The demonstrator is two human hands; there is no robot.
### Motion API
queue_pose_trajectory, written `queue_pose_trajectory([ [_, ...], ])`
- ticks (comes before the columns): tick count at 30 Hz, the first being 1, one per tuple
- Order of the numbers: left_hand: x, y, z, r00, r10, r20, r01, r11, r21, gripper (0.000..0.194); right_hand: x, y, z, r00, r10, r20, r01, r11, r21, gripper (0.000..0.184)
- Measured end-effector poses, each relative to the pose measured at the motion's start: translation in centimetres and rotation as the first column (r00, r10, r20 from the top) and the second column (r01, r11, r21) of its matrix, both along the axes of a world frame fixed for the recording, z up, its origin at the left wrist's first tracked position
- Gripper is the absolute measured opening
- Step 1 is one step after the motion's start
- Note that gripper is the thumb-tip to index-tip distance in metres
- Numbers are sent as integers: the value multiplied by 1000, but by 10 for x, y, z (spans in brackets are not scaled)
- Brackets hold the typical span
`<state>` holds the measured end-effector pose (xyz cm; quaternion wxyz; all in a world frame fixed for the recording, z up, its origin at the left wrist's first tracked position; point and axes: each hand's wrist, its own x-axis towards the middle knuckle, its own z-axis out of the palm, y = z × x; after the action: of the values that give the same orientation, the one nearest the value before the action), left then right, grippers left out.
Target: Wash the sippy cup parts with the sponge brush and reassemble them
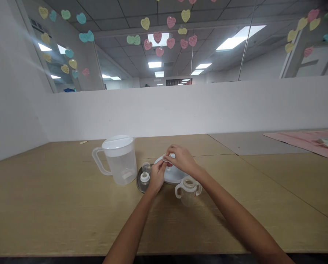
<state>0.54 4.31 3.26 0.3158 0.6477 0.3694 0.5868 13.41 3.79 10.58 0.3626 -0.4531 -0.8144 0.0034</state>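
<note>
Worktop [70,220]: here it runs, wide and smooth, wood-toned boards with thin dark seams.
Jug [124,165]: big, cloudy see-through plastic, loop handle out left, white top on.
Round cover [176,176]: pale and smooth, partly hidden from me.
Hands: both pinched narrow, left hand [157,176] and right hand [182,159] meeting on one small white piece [164,158].
Tray [139,187]: grey, shiny like metal, curved raised rim.
Two-handled bottle [188,196]: upright just in front of the cover, clear body, ring-shaped top.
Small bottle [145,178]: on the tray, white collar, clear dome [146,167] just behind.
White piece: up in my fingertips, above the cover; rounded, light I'd judge, maybe slick; pinch its rim; stiff or soft, can't tell.
</note>
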Motion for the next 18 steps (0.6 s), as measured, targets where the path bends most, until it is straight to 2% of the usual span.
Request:
queue_pose_trajectory([
  [4,0,1,-1,1000,0,-3,0,1000,7,36,1,1,1,1000,8,-24,-7,1000,20,13],
  [11,0,2,-1,1000,12,2,-12,1000,10,36,-1,1,-1,997,-30,68,27,999,39,16],
  [18,4,0,0,1000,-20,14,20,1000,-2,36,-10,-7,3,989,-123,83,111,984,137,18],
])
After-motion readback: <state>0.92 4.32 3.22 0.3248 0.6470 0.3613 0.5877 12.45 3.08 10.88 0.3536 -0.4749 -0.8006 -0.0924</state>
